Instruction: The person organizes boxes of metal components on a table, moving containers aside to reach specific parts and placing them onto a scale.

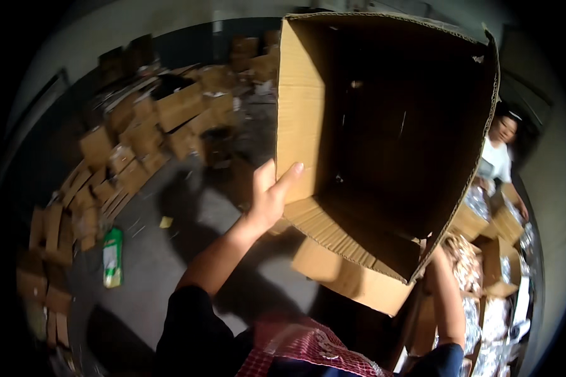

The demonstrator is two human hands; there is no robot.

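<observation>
A large open cardboard box [299, 94] is held up before me, tilted, its opening facing me and its inside mostly in dark shadow. My left hand [269, 200] grips the left wall near the lower corner, thumb inside and fingers on the outside. At the lower right corner, my right hand [435, 254] supports the box from the outer side; most of its fingers are hidden behind the cardboard. Below the opening hangs a cardboard flap [352, 276]. No contents can be made out in the shaded inside.
Flattened and broken cardboard boxes [138, 135] lie heaped along the left and far side. A green and white package [112, 257] lies on the grey floor [151, 295]. To the right, open boxes [502, 267] hold shiny wrapped items. A person [498, 157] in white stands beyond them.
</observation>
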